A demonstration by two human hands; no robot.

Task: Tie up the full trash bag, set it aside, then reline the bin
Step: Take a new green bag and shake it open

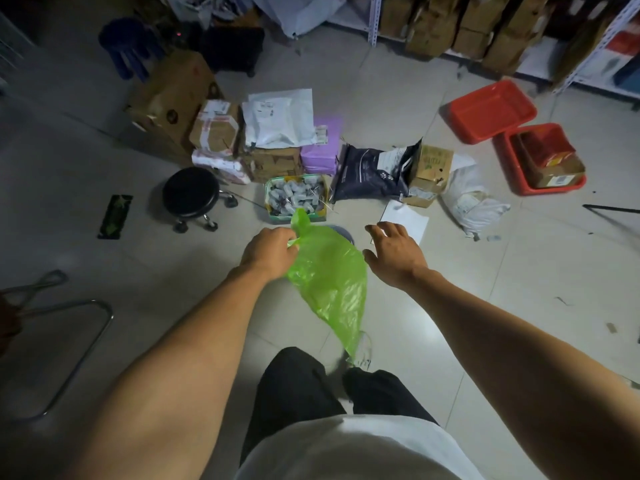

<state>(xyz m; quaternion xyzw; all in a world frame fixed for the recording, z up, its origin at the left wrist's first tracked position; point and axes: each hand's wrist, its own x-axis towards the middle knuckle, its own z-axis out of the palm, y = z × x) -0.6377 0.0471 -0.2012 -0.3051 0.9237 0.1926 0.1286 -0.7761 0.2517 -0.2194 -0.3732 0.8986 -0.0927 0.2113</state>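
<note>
A thin green plastic bag (329,278) hangs in front of me, flat and empty-looking, its lower end trailing down toward my feet. My left hand (270,252) pinches the bag's upper edge, and a tuft of plastic sticks up past the fingers. My right hand (394,252) hovers to the right of the bag with fingers spread, holding nothing and just apart from the plastic. Behind the bag, only a sliver of the bin's grey-blue rim (344,233) shows. The rest of the bin is hidden.
Parcels and cardboard boxes (214,126) crowd the floor ahead, with a green box of bottles (296,197) just beyond the bin. A black wheeled stool (190,195) stands to the left, red trays (491,110) at right, a metal chair frame (79,341) near left.
</note>
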